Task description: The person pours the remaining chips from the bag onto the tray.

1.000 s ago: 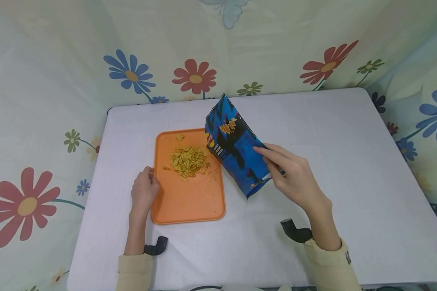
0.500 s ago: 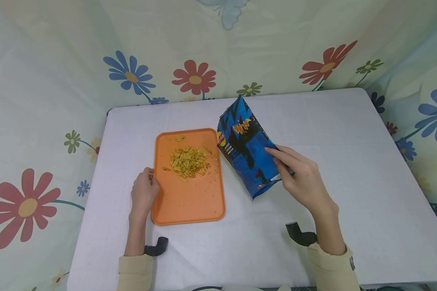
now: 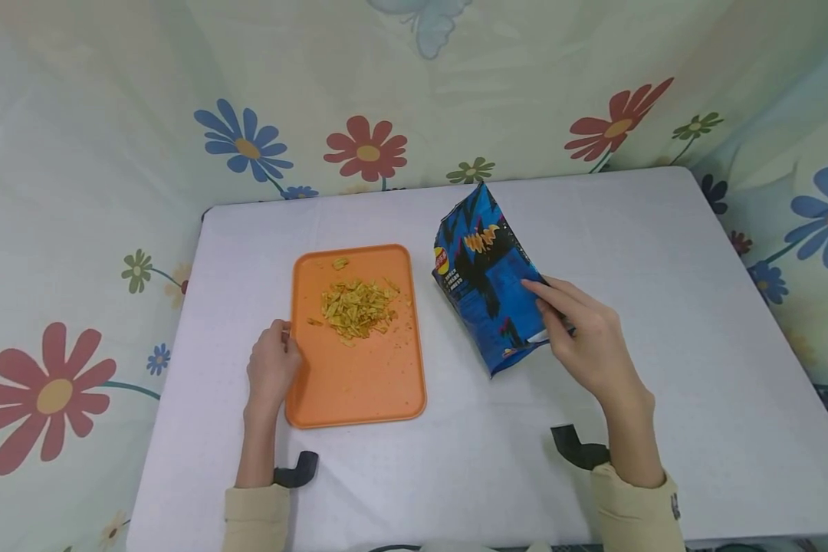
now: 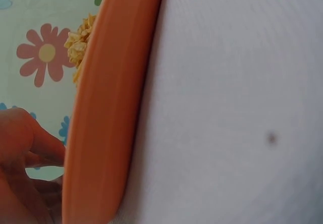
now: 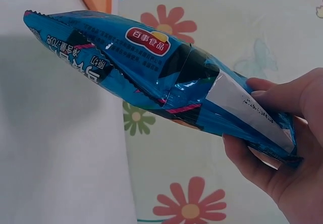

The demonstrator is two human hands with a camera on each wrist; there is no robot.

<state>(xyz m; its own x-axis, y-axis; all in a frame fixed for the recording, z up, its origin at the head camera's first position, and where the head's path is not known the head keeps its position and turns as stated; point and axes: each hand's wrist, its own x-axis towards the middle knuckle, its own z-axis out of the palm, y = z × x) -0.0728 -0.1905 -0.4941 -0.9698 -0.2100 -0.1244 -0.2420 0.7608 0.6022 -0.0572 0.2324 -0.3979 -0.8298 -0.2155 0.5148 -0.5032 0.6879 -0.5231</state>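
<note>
My right hand (image 3: 589,341) grips a blue and black chip bag (image 3: 493,284) by its lower right end, fingers on one face and thumb on the other. The bag tilts over the table, right of an orange tray (image 3: 359,391). In the right wrist view, the bag (image 5: 146,67) appears flattened, with a white strip between the fingers. A heap of broken yellow chips (image 3: 359,308) lies in the tray's upper half, with a few loose bits around it. At the tray's left rim, my left hand (image 3: 274,364) holds the edge with curled fingers, partly hidden in the left wrist view.
A white cloth covers the table (image 3: 662,345). Behind it and at both sides hangs a flower-printed curtain (image 3: 510,92). Black curved wrist mounts (image 3: 579,447) stick out from both cuffs.
The right hand has carried the chip bag to the right, from over the tray's right edge to beside it. The left hand and the tray have stayed in place.
</note>
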